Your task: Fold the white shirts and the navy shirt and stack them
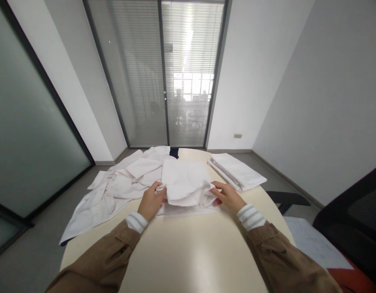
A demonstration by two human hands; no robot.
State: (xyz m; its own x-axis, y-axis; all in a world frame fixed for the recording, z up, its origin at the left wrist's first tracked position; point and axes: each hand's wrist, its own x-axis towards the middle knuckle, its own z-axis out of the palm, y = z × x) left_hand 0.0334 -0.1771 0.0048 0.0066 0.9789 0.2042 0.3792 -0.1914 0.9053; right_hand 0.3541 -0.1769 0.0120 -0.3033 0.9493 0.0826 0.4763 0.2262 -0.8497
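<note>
A white cloth (184,181) lies partly folded in the middle of a round cream table (188,252). My left hand (151,201) is closed on the cloth's near left corner, pinching a fold. My right hand (228,196) grips the near right corner of the same cloth, fingers curled under the edge. Both arms wear brown sleeves with striped cuffs.
A heap of crumpled white cloths (114,187) spreads over the table's left side and hangs off its edge. A neat stack of folded white cloths (236,171) sits at the right back. A dark item (174,152) lies at the far edge. A black chair (352,219) stands right.
</note>
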